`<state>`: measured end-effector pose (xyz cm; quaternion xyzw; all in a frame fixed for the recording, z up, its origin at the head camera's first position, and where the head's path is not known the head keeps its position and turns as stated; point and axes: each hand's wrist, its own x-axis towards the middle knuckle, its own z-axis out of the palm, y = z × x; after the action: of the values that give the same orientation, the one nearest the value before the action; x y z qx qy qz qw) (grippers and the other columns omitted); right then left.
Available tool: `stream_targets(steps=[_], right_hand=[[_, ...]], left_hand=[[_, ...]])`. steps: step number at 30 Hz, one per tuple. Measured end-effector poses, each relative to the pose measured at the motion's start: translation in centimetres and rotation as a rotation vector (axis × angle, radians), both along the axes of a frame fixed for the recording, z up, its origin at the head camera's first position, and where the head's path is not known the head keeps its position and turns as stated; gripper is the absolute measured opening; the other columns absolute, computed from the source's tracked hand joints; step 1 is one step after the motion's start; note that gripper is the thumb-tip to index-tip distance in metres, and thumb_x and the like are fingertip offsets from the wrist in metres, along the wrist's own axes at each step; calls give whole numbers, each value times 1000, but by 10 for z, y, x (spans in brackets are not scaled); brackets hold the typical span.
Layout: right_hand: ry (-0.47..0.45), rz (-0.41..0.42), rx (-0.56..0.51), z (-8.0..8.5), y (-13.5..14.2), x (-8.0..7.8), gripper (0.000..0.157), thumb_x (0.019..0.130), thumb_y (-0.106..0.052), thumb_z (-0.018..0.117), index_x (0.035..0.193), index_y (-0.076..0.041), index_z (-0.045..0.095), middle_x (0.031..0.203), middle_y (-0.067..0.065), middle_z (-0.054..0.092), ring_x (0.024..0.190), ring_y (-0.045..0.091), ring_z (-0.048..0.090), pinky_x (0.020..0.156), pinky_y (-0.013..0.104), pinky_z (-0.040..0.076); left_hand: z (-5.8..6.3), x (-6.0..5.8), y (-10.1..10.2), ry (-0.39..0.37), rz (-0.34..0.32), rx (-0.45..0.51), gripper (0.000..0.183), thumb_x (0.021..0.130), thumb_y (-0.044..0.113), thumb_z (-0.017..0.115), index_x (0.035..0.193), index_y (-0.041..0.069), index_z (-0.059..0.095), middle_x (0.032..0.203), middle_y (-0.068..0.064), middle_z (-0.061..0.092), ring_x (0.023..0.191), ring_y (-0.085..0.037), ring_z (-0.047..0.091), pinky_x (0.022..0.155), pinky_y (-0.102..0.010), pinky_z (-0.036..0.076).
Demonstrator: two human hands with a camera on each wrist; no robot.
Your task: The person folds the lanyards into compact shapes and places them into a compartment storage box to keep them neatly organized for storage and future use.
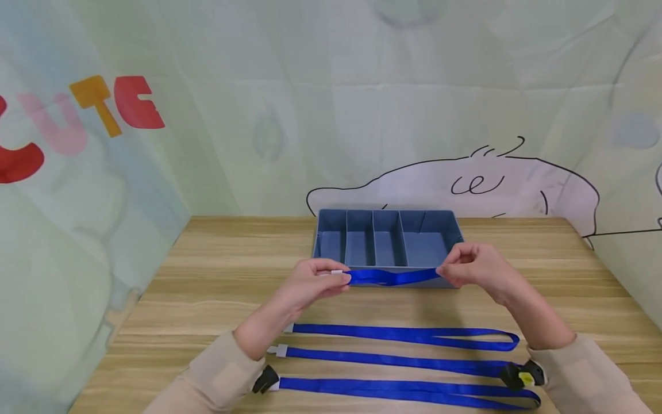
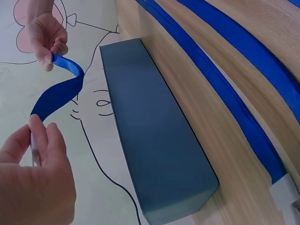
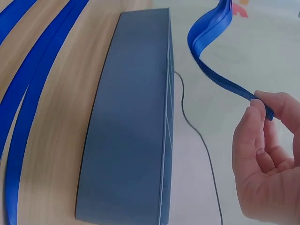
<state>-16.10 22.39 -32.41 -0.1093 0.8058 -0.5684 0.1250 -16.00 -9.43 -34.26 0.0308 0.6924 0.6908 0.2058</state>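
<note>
Blue lanyard point(image 1: 390, 278), one: was held up near the blue-grey divided tray point(image 1: 426, 247), left hand point(image 1: 310, 282) pinching its white-tipped end, right hand point(image 1: 478, 267) the other; sagging, it risked dropping if either pinch loosened.

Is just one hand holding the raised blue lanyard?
No, in the head view the left hand and right hand both pinch the blue lanyard.

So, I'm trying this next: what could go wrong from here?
The held blue strap bows between the left hand and right hand, so it may slip if either pinch loosens. It might also snag on the nearby divided tray. In the head view, the black device at the right cuff overlaps the middle table strap and could drag it.
</note>
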Motion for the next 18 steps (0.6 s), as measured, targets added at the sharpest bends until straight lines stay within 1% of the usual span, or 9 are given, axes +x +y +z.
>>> stream_targets(steps=[5, 9, 15, 18], right_hand=[[-10, 26, -21, 3, -8, 0, 11, 83, -9, 69, 74, -9, 62, 65, 1, 60, 62, 17, 56, 62, 31, 52], [-16, 40, -45, 5, -15, 1, 14, 84, -8, 68, 73, -11, 60, 63, 0, 58, 61, 16, 54, 59, 29, 51], [-35, 55, -70, 8, -27, 2, 14, 83, -7, 68, 72, -11, 60, 63, 1, 58, 61, 15, 55, 63, 31, 54], [-41, 63, -62, 10, -34, 2, 12, 83, -8, 68, 73, -8, 61, 64, 2, 59, 61, 16, 55, 64, 32, 54]], left_hand=[[2, 0, 5, 20, -24, 34, 26, 85, 5, 66, 107, -10, 61, 86, -8, 68, 79, -16, 68, 81, -33, 52], [4, 2, 11, 34, -37, 44, 24, 85, 3, 66, 105, -9, 62, 86, -8, 68, 79, -17, 68, 81, -34, 52], [7, 4, 21, 52, -46, 57, 23, 85, 3, 66, 104, -9, 63, 85, -8, 68, 80, -20, 68, 80, -33, 53], [8, 5, 26, 48, -53, 74, 23, 85, 3, 66, 104, -10, 63, 84, -8, 68, 81, -21, 68, 80, -33, 53]])
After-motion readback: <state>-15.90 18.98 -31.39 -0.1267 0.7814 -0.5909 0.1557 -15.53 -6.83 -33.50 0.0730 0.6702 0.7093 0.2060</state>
